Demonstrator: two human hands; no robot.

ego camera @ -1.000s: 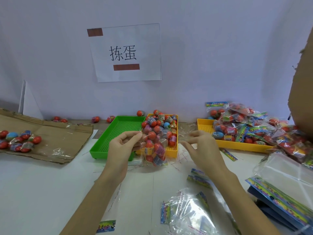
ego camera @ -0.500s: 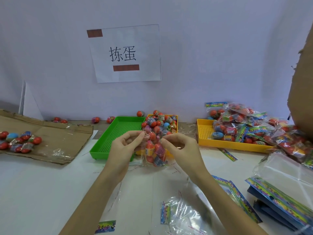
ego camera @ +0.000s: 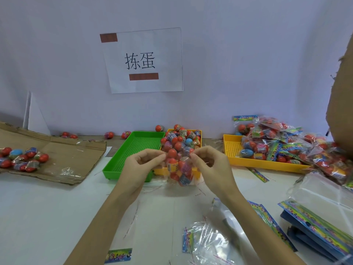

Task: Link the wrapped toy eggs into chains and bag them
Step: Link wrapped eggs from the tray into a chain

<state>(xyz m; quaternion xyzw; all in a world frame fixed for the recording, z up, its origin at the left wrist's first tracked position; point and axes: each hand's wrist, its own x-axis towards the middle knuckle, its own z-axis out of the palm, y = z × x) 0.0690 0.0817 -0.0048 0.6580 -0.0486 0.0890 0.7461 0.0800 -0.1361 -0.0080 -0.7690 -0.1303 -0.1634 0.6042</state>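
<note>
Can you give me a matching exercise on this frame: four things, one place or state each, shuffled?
Things:
1. green tray
2. yellow tray at right
3. flattened cardboard
4. egg cluster

Places or states:
A. bears loose eggs at the left
B. pinched between left hand and right hand
C. no eggs seen inside
D. piled with filled bags

Pairs: 1-C, 2-D, 3-A, 4-B

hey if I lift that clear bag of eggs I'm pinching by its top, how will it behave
Probably floppy: the clear bag sags below the left hand and right hand. Its thin shiny film looks slippery. The round eggs inside likely shift and swing.
</note>
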